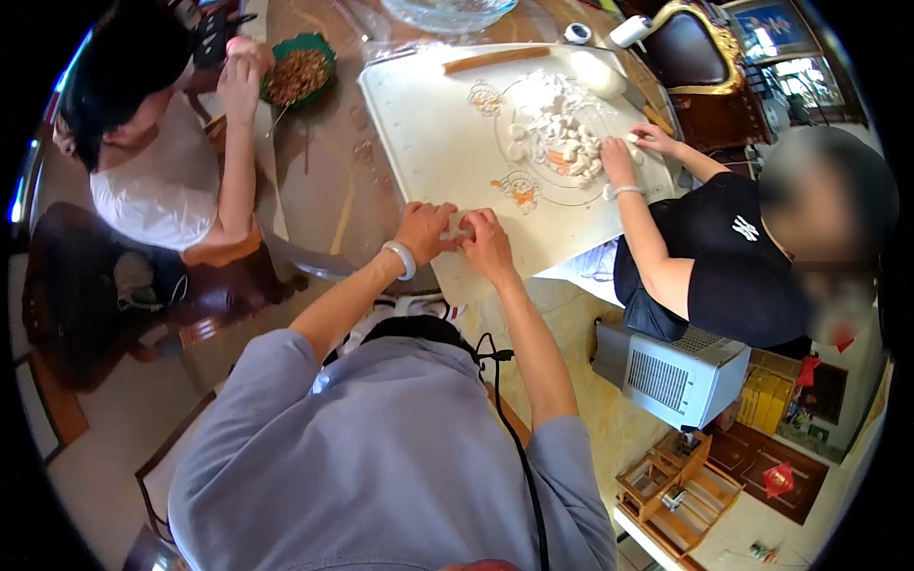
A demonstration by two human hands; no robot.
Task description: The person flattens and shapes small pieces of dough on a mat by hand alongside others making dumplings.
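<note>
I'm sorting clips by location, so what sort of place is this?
Probably a home, perhaps its dining area: dough pieces and a rolling pin lie on a pale mat, with a gilt-framed chair nearby.

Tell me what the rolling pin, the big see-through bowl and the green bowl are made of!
The rolling pin looks like smooth wood, going by its tan-brown colour. The see-through bowl has a shiny finish with bright glints, so probably glass, or maybe clear plastic. The green bowl is solid green, perhaps plastic or glazed pottery; I can't tell which.
</note>
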